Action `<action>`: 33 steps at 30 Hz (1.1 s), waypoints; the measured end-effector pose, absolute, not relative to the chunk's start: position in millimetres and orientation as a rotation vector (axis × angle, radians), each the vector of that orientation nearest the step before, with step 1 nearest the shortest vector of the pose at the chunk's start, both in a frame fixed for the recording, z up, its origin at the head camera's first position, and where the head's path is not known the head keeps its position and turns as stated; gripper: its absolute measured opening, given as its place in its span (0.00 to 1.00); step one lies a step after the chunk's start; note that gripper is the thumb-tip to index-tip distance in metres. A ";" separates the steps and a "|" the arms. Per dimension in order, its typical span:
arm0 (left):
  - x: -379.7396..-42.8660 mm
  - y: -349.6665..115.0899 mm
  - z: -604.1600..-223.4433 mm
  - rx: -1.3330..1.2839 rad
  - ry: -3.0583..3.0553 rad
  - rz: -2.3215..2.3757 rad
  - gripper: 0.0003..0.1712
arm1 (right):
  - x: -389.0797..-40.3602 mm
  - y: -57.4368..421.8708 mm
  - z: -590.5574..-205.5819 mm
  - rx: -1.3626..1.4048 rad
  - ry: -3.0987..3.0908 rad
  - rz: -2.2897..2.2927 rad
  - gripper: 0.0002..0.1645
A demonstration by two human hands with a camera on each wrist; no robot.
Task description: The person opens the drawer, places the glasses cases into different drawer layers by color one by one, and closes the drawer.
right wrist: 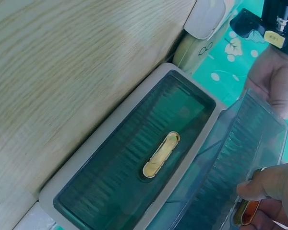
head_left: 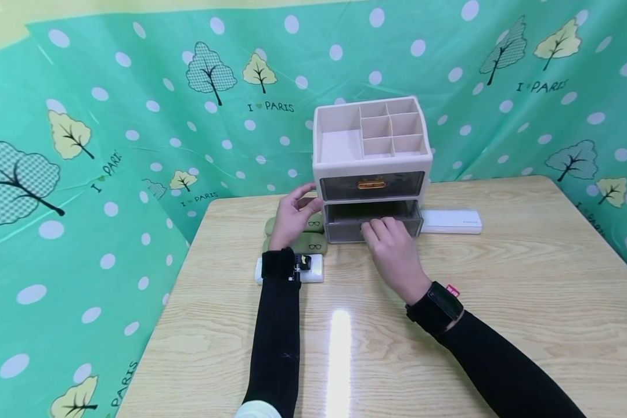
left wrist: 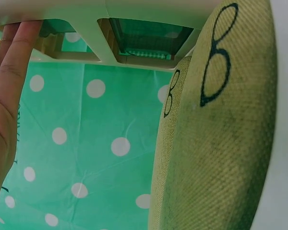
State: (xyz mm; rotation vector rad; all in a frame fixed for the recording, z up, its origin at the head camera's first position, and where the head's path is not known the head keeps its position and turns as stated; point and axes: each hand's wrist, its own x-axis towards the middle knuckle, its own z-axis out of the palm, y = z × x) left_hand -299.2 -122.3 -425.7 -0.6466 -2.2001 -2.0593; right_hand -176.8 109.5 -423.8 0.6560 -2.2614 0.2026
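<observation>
A white desktop organizer with two dark see-through drawers stands at the back of the table. Its lower drawer is pulled partway out, and the inside looks bare from the head view. My right hand pinches that drawer's gold handle between thumb and fingers. The upper drawer is closed, its own gold handle showing. At the organizer's left side is my left hand; in the left wrist view its straight fingers touch the organizer's side wall.
Two green glasses cases lie left of the organizer, partly behind my left hand. In front of them is a white case, partly covered by the left wrist. Another white case lies to the right. A patterned green cloth hangs behind the table.
</observation>
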 end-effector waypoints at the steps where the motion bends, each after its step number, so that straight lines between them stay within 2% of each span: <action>1: -299.0 -122.3 -425.4 -0.652 -2.199 -2.054 0.27 | -175.9 109.3 -423.6 0.657 -2.260 0.200 0.11; 33: -298.8 -122.6 -426.2 -0.635 -2.216 -2.024 0.28 | -138.4 104.8 -428.0 0.702 -2.171 0.203 0.10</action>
